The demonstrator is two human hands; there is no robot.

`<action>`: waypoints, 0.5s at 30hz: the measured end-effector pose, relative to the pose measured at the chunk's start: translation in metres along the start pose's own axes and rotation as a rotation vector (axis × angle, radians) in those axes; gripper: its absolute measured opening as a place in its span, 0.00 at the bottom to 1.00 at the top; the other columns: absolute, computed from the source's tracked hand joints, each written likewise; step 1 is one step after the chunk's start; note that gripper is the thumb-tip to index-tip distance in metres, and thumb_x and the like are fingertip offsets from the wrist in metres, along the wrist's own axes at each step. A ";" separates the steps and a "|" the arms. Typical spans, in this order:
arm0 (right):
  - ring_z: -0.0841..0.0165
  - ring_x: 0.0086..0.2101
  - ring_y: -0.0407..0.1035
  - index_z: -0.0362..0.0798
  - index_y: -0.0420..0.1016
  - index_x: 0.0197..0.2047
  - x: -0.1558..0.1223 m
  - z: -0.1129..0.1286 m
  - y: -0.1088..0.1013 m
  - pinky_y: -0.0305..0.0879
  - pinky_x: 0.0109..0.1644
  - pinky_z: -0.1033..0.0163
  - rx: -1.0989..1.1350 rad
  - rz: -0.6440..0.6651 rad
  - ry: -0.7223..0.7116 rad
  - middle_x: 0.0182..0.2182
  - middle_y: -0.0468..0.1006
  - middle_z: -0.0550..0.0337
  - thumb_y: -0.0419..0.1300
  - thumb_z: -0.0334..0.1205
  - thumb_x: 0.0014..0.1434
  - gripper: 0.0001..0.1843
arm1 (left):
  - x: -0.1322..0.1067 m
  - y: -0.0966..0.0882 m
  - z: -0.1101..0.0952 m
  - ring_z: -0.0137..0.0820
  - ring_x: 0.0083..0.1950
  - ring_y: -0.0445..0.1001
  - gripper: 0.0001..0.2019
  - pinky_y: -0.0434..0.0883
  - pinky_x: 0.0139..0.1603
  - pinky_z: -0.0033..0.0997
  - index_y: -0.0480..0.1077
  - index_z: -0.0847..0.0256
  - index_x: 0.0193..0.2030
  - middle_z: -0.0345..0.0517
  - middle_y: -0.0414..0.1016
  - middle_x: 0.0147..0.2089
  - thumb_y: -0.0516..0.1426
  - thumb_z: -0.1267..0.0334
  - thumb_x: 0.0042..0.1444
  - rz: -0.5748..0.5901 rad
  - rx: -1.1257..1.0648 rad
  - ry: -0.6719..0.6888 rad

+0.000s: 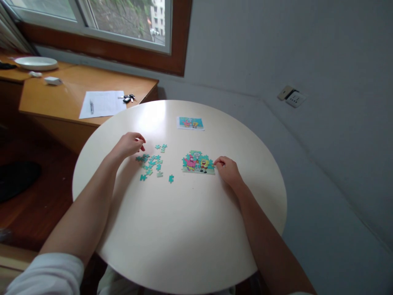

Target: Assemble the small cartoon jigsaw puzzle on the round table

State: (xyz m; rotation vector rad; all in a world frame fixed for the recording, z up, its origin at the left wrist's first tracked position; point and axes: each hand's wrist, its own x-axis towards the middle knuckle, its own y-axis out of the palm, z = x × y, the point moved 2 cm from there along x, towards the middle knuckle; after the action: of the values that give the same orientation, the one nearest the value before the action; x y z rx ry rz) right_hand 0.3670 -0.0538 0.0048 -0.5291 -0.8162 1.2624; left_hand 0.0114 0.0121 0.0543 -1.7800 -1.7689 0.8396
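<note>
A partly joined jigsaw puzzle [198, 164] with bright cartoon figures lies on the round white table [184, 229], its lower edge straight and its upper edge uneven. At its right edge is my right hand [227, 169], thumb and fingertips pinched together and touching or almost touching the border; what they pinch is too small to tell. Loose teal puzzle pieces [151, 162] are scattered left of the joined part, and one single piece [171, 178] lies between. My left hand [130, 144] hovers at the upper left of the loose pieces, fingers bent and slightly apart, with nothing visible in them.
Behind the puzzle lies a small picture card [190, 123] with the same figures. A wooden desk [67, 96] adjoins the table at the left, bearing a paper sheet [102, 104], keys [128, 98] and a white plate [37, 62]. The wall [245, 53] rises behind and to the right.
</note>
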 end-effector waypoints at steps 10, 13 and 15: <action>0.68 0.29 0.65 0.49 0.71 0.22 0.001 0.000 0.000 0.60 0.37 0.63 -0.007 0.018 0.007 0.26 0.75 0.59 0.50 0.33 0.47 0.10 | -0.003 0.002 -0.006 0.33 0.27 0.73 0.11 0.67 0.24 0.27 0.74 0.63 0.30 0.49 0.78 0.26 0.52 0.67 0.41 0.021 0.013 0.004; 0.68 0.29 0.66 0.49 0.71 0.22 0.000 0.001 0.000 0.60 0.37 0.63 -0.010 0.009 0.011 0.26 0.75 0.58 0.50 0.33 0.47 0.10 | -0.002 0.002 -0.006 0.33 0.27 0.73 0.11 0.66 0.23 0.26 0.74 0.63 0.30 0.49 0.77 0.26 0.51 0.67 0.41 0.023 0.015 0.012; 0.68 0.29 0.66 0.49 0.71 0.22 0.000 0.001 0.000 0.60 0.36 0.64 -0.008 0.002 0.010 0.26 0.75 0.59 0.50 0.33 0.47 0.10 | -0.002 0.002 -0.005 0.33 0.27 0.73 0.11 0.66 0.23 0.26 0.74 0.63 0.30 0.49 0.77 0.26 0.51 0.67 0.41 0.023 0.016 0.013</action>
State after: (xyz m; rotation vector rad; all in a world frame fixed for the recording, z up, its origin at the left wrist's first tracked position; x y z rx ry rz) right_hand 0.3662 -0.0540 0.0060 -0.5426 -0.8130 1.2582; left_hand 0.0167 0.0106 0.0560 -1.7943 -1.7317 0.8467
